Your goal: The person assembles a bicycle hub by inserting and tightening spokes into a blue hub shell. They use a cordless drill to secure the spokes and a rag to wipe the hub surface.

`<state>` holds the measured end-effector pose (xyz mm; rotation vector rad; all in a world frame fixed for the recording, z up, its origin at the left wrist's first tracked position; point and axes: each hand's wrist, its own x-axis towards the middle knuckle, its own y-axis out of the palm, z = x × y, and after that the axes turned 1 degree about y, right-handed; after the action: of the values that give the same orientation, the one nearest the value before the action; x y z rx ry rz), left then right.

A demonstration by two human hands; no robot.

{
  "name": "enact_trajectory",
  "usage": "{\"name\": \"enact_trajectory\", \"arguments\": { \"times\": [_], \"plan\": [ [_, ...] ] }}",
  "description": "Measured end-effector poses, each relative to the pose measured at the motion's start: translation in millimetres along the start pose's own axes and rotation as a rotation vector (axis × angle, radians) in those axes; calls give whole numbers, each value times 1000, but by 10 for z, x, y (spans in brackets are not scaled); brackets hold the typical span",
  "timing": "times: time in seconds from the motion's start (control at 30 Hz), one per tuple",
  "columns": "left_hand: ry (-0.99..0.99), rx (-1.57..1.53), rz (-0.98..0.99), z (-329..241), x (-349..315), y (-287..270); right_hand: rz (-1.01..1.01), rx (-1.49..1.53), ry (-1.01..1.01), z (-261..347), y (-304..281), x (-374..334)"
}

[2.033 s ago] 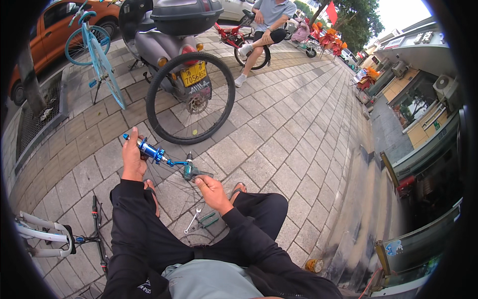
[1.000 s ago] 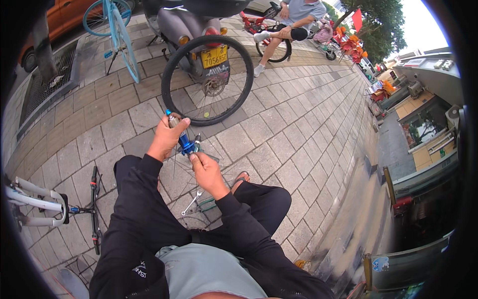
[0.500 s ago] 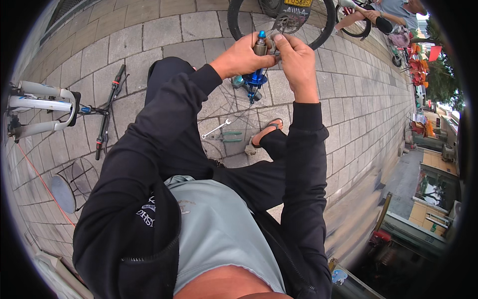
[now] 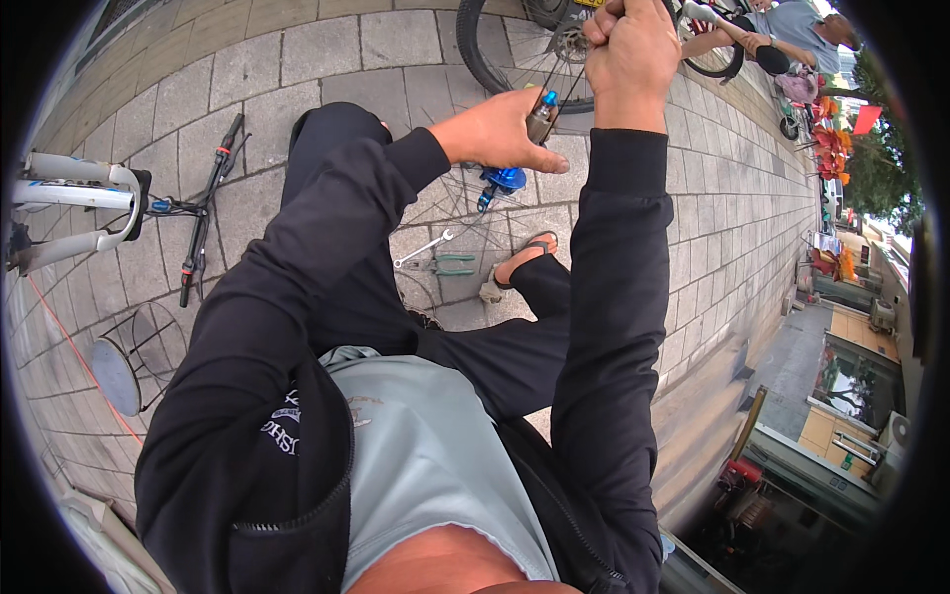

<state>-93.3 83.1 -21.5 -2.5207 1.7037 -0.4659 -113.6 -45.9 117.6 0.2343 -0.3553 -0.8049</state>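
Note:
My left hand (image 4: pixel 500 134) wraps around a blue bicycle hub, its thumb stretched across the front. The hub's silver cylinder with a blue end cap (image 4: pixel 541 117) shows above the thumb, and its blue flange (image 4: pixel 507 180) below. Thin dark spokes (image 4: pixel 550 84) slant up from the hub toward my right hand (image 4: pixel 633 64). That hand is raised at the top edge, its fingers closed on the spokes; the fingertips are partly cut off. Below the hub, an open-end wrench (image 4: pixel 424 248) and green-handled pliers (image 4: pixel 453 263) lie on the paving beside my sandalled foot (image 4: pixel 529 257).
A bicycle wheel (image 4: pixel 480 59) stands beyond my hands. At left are a handlebar (image 4: pixel 206 213), a white fork (image 4: pixel 84 213) and a round stool (image 4: pixel 117 376). An orange cord (image 4: pixel 74 342) crosses the paving. Another person (image 4: pixel 807 45) sits at the upper right.
My right hand has moved up and right, away from the hub, with the spokes in its fingers. My left hand and the hub have shifted slightly; the left thumb now reaches farther out.

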Motion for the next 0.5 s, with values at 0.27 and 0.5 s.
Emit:
{"name": "enact_trajectory", "arguments": {
  "times": [0.27,0.5],
  "plan": [
    [-57,131,28,9,94,-52,389,-852,38,-37,-410,-789],
    [-97,126,175,11,-52,-52,110,-635,-87,58,-302,-376]
  ]
}}
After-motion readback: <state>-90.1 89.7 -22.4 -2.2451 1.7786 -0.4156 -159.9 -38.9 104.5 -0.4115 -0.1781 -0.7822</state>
